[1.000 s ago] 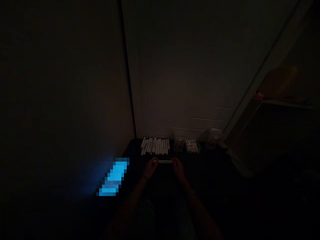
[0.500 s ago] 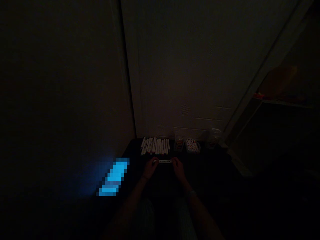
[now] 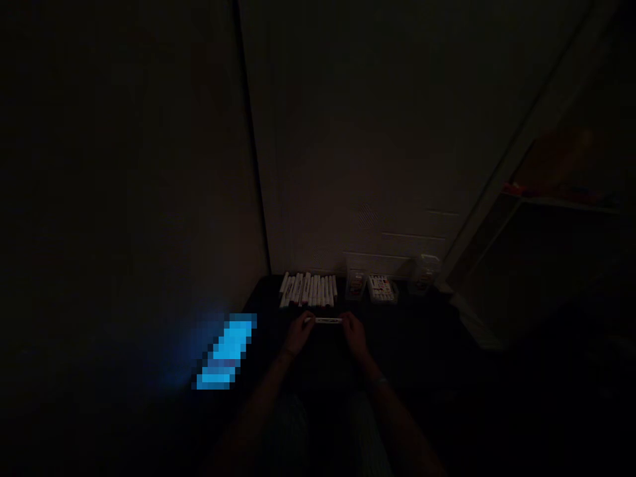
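Dimly, a pale wall point(image 3: 377, 165) rises beyond the fingers, and below it a dark table point(image 3: 427, 331) spreads out under and around both hands. Well off to the left of the fingers, by the table's left edge, glows a bright blue patch point(image 3: 226, 351), blocky and without readable detail. Just beyond the fingertips, against the wall, lies a row of white markers point(image 3: 308, 290), side by side and pointing away from the person. To the right of that row, beyond the right fingers, stands a cluster of small clear boxes point(image 3: 381, 289); what they hold is too dim to tell. The left hand point(image 3: 298, 334) and the right hand point(image 3: 355, 334) come in from below on bare forearms. Between them a single white marker point(image 3: 328, 320) lies level, crosswise to the row. The left fingers are closed on its left end and the right fingers on its right end, each hand pinching its end; which fingers do the pinching cannot be made out in the dark. The marker is held near the row but apart from it
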`<state>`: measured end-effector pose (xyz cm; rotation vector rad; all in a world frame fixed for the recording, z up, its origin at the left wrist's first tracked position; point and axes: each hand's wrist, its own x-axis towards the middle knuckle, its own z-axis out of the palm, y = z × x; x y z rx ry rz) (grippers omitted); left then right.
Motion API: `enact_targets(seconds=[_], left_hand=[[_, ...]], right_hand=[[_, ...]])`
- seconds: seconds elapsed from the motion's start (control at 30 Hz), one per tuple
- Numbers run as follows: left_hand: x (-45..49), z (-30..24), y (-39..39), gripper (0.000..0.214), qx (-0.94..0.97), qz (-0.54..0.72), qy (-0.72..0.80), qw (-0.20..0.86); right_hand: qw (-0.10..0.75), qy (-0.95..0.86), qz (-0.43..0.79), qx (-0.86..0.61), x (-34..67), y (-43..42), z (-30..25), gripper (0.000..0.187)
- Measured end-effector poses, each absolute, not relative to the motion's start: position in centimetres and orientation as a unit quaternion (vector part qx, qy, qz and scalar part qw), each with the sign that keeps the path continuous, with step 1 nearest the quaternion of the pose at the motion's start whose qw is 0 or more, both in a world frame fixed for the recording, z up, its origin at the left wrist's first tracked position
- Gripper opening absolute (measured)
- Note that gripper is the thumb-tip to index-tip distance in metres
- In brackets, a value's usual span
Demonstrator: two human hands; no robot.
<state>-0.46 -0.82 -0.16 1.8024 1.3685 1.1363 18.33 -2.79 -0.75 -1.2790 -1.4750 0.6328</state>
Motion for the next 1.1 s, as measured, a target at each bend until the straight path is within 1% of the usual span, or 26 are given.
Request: enact_targets(seconds=[0.73,1.1], left_hand=[[-0.32,0.24,-1.12,0.026,0.668,0.42,0.536,0.301],[-0.38,0.2,-1.16,0.029,0.677,0.424,0.522,0.299]], right_hand=[[0.51,-0.613,0.272,-0.539,18.24,-3.08,-0.1,0.028],[0.514,-0.621,0.267,-0.528,18.34,-3.07,-0.16,0.028]])
